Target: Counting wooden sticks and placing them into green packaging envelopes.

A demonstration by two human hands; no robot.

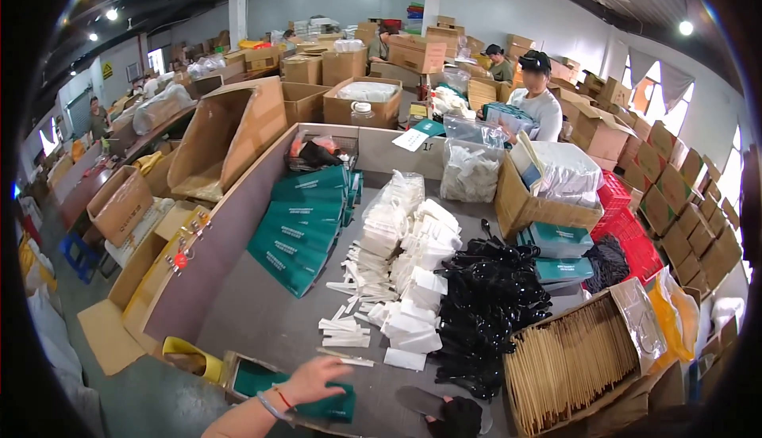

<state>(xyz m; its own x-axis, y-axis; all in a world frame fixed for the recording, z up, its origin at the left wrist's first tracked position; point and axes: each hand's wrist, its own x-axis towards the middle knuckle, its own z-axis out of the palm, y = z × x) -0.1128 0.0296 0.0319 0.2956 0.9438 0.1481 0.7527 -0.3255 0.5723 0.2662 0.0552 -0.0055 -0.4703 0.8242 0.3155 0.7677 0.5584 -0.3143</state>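
My left hand (311, 379) comes in from the lower edge with a red string and a bracelet at the wrist. Its fingers are spread and press down on a green flat packet (325, 406) that lies over an open box (238, 374) at the near edge of the grey table (262, 311). My right hand (456, 417), in a black glove, sits low at the bottom edge and holds a black plastic spoon (419, 400). Just beyond it lies a heap of black plastic cutlery (488, 311). White paper packets and thin white sticks (397, 279) are piled in the middle.
A stack of green flat packets (305, 224) lies at the table's left. A carton of wooden chopsticks (567, 363) stands at the right front, red crates (627, 232) behind it. Cardboard boxes ring the table; a person in white (536, 97) works at its far end.
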